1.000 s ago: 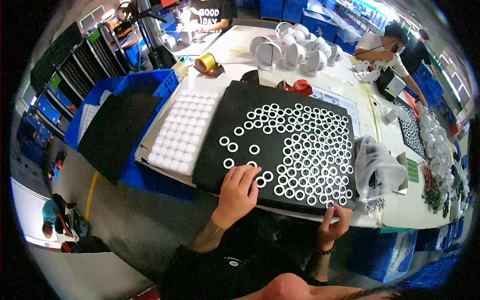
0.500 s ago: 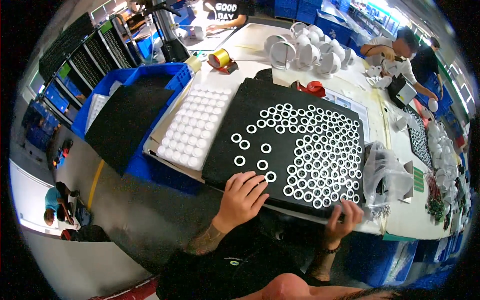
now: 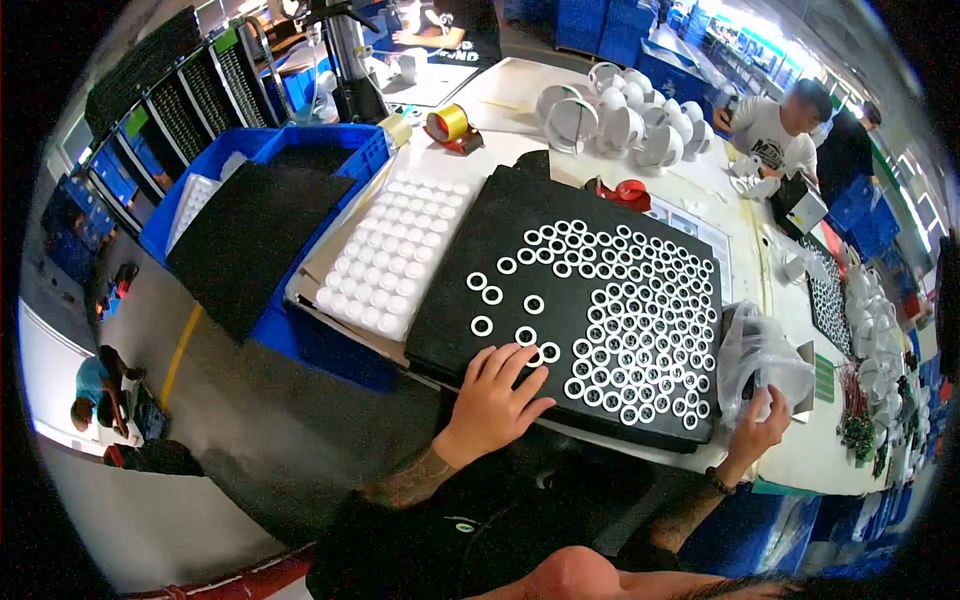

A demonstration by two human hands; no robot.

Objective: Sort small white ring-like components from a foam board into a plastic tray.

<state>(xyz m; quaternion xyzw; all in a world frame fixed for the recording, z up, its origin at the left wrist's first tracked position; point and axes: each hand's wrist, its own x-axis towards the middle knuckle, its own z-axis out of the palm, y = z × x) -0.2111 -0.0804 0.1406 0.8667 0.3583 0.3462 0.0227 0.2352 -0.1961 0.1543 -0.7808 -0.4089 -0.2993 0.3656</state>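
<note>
Small white rings with dark centres (image 3: 640, 325) lie on a thick black foam board (image 3: 440, 320), packed densely on its right and scattered on its left. My left hand (image 3: 497, 400) rests open at the board's near edge, fingers spread, fingertips beside two of the rings. At the board's right, my right hand (image 3: 757, 435) is at the near side of a clear plastic bag (image 3: 745, 345). Its fingers are bent and close together against the bag; whatever they pinch is too small or covered to make out. Dark contents show faintly through the plastic.
Left of the board stands a tray of white round caps (image 3: 385, 265), beside a blue crate (image 3: 345, 160). Behind are a tape dispenser (image 3: 453, 130), a red object (image 3: 628, 195) and piled white lamp housings (image 3: 620, 120). Co-workers sit farther off; wires (image 3: 862, 425) lie at right.
My right hand has moved right, from the board's near right corner to the plastic bag. My left hand has shifted slightly right and stays near the same rings.
</note>
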